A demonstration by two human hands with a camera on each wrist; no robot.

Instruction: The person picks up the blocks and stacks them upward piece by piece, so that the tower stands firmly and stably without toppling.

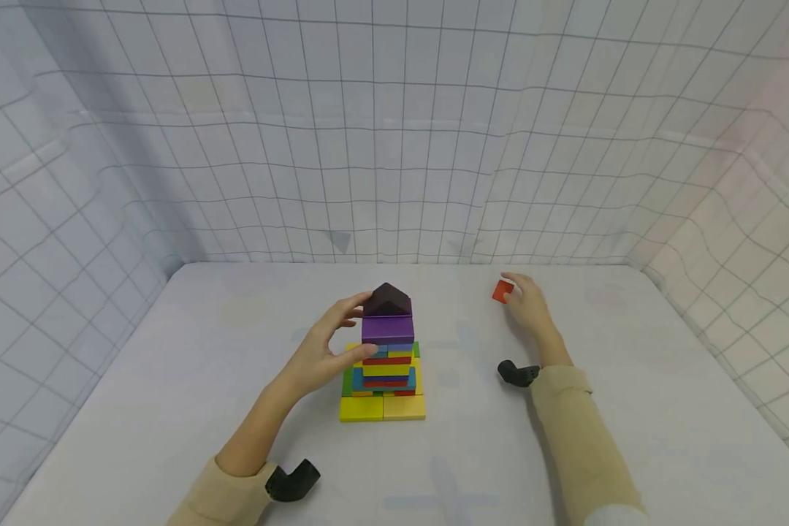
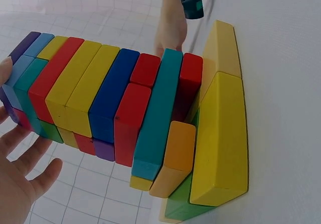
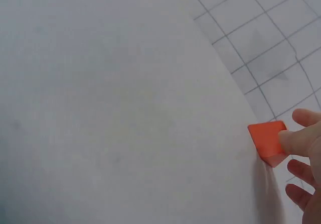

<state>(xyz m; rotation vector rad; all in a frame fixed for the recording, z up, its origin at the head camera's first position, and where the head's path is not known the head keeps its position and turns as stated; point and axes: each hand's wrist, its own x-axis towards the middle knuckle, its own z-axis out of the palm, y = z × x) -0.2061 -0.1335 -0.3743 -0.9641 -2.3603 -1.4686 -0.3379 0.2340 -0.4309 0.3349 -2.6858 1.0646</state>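
A tower of coloured blocks (image 1: 388,370) stands mid-table on a base of flat yellow and green blocks. A purple block (image 1: 387,329) lies near its top, under a dark triangular block (image 1: 387,301). My left hand (image 1: 318,358) is at the tower's upper left side, fingers loosely bent. Its thumb lies against the front just below the purple block, and its forefinger meets the dark block. Far to the right, my right hand (image 1: 527,303) pinches a small red block (image 3: 267,138) low at the table's back, thumb on its near face. Some right fingertips are partly hidden.
The white table (image 1: 237,329) ends at the back against a white wall with a grid of dark lines (image 1: 394,146). Similar gridded walls stand at both sides. A black camera mount (image 1: 293,481) sticks out from the left wrist, another (image 1: 518,373) from the right.
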